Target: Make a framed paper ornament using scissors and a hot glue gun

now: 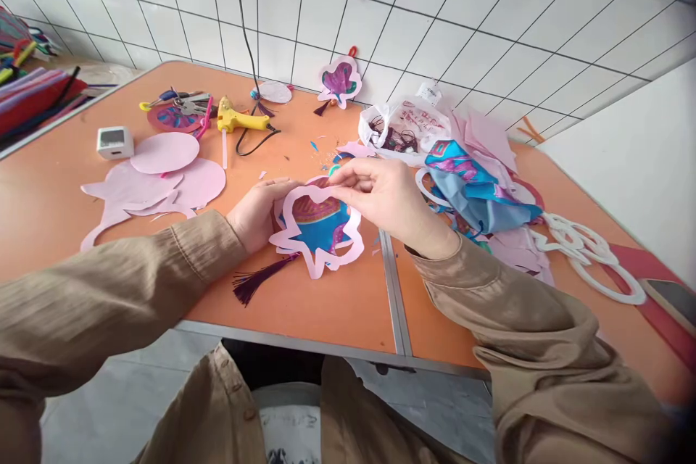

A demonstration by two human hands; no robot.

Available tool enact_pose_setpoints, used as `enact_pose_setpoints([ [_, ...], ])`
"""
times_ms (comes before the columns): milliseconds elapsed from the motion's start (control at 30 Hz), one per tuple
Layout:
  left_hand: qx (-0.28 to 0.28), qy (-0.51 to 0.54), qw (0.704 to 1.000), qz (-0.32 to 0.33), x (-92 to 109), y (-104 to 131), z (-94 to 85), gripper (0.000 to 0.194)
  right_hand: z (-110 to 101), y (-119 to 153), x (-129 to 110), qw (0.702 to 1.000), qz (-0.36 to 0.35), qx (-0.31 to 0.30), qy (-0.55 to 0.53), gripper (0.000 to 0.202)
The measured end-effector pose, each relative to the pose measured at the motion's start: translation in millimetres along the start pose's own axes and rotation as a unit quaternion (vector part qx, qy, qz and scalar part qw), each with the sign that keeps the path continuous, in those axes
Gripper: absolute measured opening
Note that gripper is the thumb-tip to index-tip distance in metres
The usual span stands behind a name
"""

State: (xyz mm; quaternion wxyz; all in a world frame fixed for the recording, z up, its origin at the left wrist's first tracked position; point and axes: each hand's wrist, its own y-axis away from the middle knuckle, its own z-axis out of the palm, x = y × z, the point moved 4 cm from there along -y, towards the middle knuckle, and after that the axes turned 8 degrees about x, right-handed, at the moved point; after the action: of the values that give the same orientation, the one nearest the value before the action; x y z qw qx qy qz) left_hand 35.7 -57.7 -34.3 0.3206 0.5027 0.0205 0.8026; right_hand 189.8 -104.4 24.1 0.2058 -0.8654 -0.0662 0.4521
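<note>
Between my hands, a little above the orange table, is a pink cut-out frame (353,232) backed by blue and purple patterned fabric (320,232). My left hand (261,214) grips its left edge, with the fingers partly hidden behind it. Thumb and fingers of my right hand (380,196) pinch its upper right edge. A green bit (333,170) shows near the right fingertips; what it belongs to is unclear. A dark purple tassel (255,283) hangs from the lower left of the piece onto the table.
A yellow glue gun (239,118) with a cord stands behind on the left, near pink paper shapes (166,154) and a white charger (114,143). Blue fabric (478,196), a plastic bag (424,123) and white cut-outs (592,254) lie right. A finished-looking ornament (340,80) leans at the wall.
</note>
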Motion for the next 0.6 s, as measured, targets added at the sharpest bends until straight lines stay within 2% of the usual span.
enact_pose_setpoints([
  [133, -0.068, 0.01, 0.998, -0.013, -3.6, 0.0, 2.3, 0.043, 2.5, 2.3, 1.1, 0.998, -0.04, 0.016, 0.053, 0.004],
  [200, -0.082, -0.005, 0.997, 0.002, -3.6, 2.1, 3.4, 0.043, 4.6, 3.6, 2.2, 0.995, -0.066, 0.021, 0.072, 0.004],
  [333, -0.047, -0.062, 0.996, 0.033, -4.5, 6.2, 2.8, 0.032, 7.6, 6.1, 0.9, 0.985, -0.128, 0.034, 0.114, 0.006],
  [433, -0.015, -0.062, 0.996, 0.056, -3.9, 6.0, 0.8, 0.029, 1.8, 5.4, -3.1, 0.978, -0.151, 0.071, 0.123, 0.016],
  [533, -0.001, -0.031, 0.996, 0.08, -0.9, 4.2, -1.1, 0.031, -13.3, 1.0, -5.5, 0.975, -0.137, 0.138, 0.112, 0.023],
  [600, -0.001, -0.016, 0.996, 0.085, 0.8, 3.4, -1.7, 0.031, -20.8, -3.9, -2.2, 0.986, -0.086, 0.127, 0.064, 0.025],
])
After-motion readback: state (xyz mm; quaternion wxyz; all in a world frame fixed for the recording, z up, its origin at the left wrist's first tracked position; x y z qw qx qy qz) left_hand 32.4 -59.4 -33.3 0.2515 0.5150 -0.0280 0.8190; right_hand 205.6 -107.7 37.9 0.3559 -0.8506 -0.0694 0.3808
